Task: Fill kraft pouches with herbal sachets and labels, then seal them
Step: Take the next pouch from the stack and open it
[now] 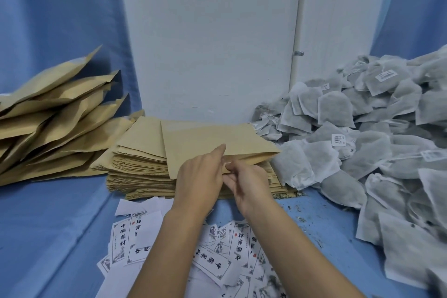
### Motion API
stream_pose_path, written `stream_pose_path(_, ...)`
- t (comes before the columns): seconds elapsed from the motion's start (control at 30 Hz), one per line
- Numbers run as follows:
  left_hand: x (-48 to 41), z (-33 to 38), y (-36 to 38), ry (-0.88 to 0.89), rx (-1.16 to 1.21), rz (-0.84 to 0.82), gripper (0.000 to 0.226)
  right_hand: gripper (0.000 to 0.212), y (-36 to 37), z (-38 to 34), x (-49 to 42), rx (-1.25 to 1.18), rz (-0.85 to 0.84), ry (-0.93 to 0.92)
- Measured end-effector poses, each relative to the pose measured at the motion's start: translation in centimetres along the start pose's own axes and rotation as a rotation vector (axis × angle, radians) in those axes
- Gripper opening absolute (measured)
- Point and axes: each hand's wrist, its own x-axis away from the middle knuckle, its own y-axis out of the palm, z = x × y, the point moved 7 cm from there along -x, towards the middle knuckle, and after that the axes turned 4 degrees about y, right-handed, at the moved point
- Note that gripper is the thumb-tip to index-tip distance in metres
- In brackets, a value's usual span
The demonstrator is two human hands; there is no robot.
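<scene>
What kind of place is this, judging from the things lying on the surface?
Most likely a small hand-packing workstation rather than a factory line: a stack of empty kraft pouches, a big heap of herbal sachets and loose printed labels all lie on a blue cloth.

Left hand, right hand; one lifted pouch; one pouch stack.

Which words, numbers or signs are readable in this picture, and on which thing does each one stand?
"中国药材": big black characters on the paper labels, many lying turned.
Labels' small print and red stamp: too small to read.
Barcode tag on a sachet: digits blurred.
White tag farther back: blurred.
Kraft pouch: no print visible.
</scene>
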Motion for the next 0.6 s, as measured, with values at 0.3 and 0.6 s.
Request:
stream_pose_path(0.3,-0.1,-0.4,-1.4,-0.058,0.002,0.105,0.035,0.017,0.7,-0.4,0.8,0.005,-0.026,-0.040)
stream_pose_path(0.6,0.6,-0.9,-2.6,0.034,-0.115,0.175,0.053,0.011,-2.1,-0.7,-0.5,-0.129,0.137,0.062)
